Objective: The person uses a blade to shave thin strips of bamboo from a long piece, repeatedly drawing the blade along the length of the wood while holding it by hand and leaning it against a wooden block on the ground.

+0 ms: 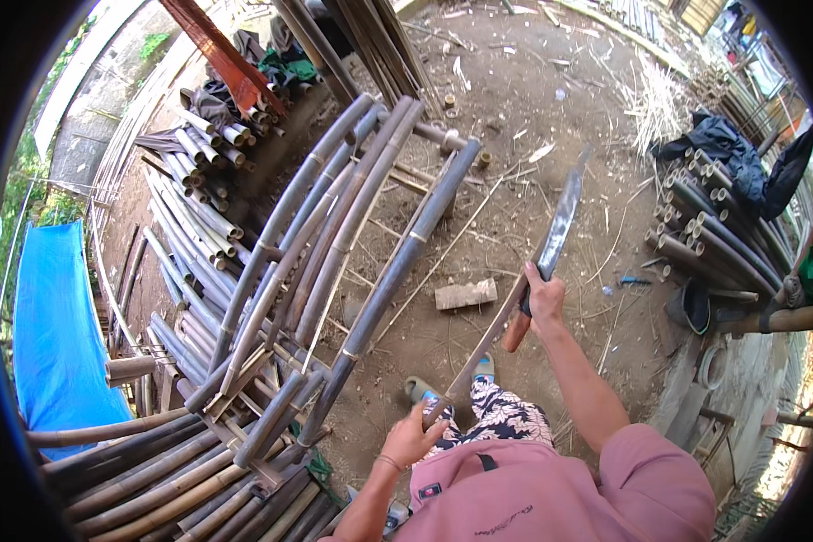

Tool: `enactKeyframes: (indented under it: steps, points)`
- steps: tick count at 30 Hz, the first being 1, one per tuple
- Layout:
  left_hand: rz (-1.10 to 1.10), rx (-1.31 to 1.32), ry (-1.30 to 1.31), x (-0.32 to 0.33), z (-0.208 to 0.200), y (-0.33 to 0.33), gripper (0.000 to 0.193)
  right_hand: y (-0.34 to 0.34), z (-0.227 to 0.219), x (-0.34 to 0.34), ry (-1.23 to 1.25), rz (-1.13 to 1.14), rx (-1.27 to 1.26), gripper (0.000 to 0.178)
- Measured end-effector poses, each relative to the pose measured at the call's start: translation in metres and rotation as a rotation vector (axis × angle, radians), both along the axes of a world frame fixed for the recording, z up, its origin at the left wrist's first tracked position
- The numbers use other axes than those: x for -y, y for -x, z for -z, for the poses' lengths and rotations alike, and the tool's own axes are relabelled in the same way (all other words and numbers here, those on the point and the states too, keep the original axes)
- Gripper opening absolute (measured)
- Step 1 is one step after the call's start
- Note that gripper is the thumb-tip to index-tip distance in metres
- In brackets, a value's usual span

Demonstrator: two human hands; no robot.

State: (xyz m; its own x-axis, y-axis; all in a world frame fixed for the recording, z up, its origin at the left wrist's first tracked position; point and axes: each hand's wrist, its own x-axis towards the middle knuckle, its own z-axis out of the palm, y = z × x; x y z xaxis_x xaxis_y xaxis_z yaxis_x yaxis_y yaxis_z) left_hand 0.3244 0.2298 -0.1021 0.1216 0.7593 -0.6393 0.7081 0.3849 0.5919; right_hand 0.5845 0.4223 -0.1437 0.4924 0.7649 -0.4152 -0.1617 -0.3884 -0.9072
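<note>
My right hand (pixel 547 305) is closed round a machete (pixel 562 217). The blade points away from me, and the brown wooden handle shows below my fist. A long, narrow bamboo strip (pixel 483 348) slants from near my lap up to the machete. Its lower end is in my left hand (pixel 408 442), fingers closed on it. Near its far end, my right thumb lies against the strip beside the blade; whether the edge touches the strip I cannot tell.
A bamboo frame (pixel 411 239) with poles resting on it stands at my left. Stacked poles (pixel 199 244) lie beyond it, and more poles (pixel 723 230) are piled at right. A short wood block (pixel 466 294) lies ahead on the dirt. A blue tarp (pixel 54 334) is far left.
</note>
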Motion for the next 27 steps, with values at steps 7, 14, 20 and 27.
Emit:
enactKeyframes:
  steps: [7,14,20,27]
  points:
    - [-0.413,0.838,0.168,0.005,-0.020,0.013,0.030,-0.007,-0.084,-0.021,-0.218,-0.524,0.869,0.040]
    - [-0.524,0.529,-0.331,-0.028,-0.044,0.014,0.028,0.064,-0.092,0.041,-0.408,-1.002,1.156,0.050]
    - [-0.533,0.428,-0.378,-0.016,-0.049,0.031,0.022,0.108,-0.100,0.066,-0.393,-1.127,1.090,0.055]
    - [-0.568,0.476,-0.322,0.001,-0.051,0.040,0.025,0.112,-0.095,0.069,-0.615,-1.080,1.110,0.061]
